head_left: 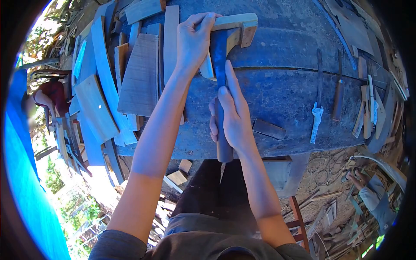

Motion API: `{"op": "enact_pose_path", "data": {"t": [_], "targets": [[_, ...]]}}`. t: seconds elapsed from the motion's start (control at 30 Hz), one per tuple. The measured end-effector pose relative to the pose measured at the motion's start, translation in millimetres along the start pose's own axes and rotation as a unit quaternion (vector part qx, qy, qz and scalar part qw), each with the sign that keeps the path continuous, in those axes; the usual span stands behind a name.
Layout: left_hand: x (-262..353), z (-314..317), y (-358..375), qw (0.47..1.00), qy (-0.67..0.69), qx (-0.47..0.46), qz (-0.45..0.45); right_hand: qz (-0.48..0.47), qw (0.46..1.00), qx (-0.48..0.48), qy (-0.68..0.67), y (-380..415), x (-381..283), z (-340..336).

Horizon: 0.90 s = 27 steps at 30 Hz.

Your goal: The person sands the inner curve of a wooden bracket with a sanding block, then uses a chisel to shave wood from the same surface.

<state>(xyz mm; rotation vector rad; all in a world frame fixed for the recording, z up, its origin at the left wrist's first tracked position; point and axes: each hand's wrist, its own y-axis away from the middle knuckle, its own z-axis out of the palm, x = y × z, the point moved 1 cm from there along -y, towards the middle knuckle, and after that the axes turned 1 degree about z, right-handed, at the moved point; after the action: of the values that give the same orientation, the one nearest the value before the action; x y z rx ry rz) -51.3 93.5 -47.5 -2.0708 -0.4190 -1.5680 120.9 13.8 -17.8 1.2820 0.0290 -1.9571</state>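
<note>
At the upper middle, my left hand (195, 39) is closed on the left end of a wooden frame piece (237, 20) with a squared corner. My right hand (232, 112) wraps round the brown handle of a wide-bladed tool (223, 145), its index finger stretched along the tool. The dark blade reaches up inside the frame piece, close to its inner edge; whether the blade touches the wood I cannot tell. Just right of my right hand, a small dark wooden block (268, 129) lies on the blue-grey worktable (286, 95).
Several boards (139, 76) cover the table's left side. To the right lie a rod with a cloth-wrapped end (316, 117), a wooden-handled chisel (338, 99) and wood pieces. One person (372, 195) is at lower right, another (52, 97) at far left.
</note>
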Motion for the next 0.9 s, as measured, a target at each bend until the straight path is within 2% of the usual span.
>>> {"op": "enact_pose_path", "data": {"t": [0.03,0.2,0.3,0.43,0.57,0.63,0.7,0.77,0.83,0.9], "targets": [[1,0,-1,1.000,0.001,-0.007,-0.018,-0.001,1.000,0.000,0.001,5,1,0],[0,1,-2,1.000,-0.012,0.013,0.008,0.031,0.999,0.008,0.003,47,8,-4],[-2,4,1,0.998,-0.042,0.033,0.025,0.019,0.999,0.000,-0.035,19,-2,-4],[0,5,0,0.996,-0.074,0.038,0.032,-0.001,0.999,-0.005,-0.035,24,3,-4],[-4,6,0,0.993,-0.094,0.044,0.057,0.052,0.998,0.007,-0.024,42,-7,-4],[-5,4,-4,0.997,-0.063,0.034,0.017,0.063,0.997,0.009,-0.034,23,-16,-3],[-3,4,0,0.997,-0.069,0.027,0.020,0.018,1.000,0.010,-0.006,3,-11,-1],[0,6,-3,0.997,-0.073,0.023,0.028,0.021,1.000,0.008,-0.010,23,-4,-6],[-1,7,-2,0.999,-0.040,0.028,-0.014,0.034,0.999,-0.002,-0.008,39,0,-6],[-2,4,-3,0.999,-0.043,0.023,-0.013,0.051,0.998,0.006,-0.036,48,1,-7]]}}
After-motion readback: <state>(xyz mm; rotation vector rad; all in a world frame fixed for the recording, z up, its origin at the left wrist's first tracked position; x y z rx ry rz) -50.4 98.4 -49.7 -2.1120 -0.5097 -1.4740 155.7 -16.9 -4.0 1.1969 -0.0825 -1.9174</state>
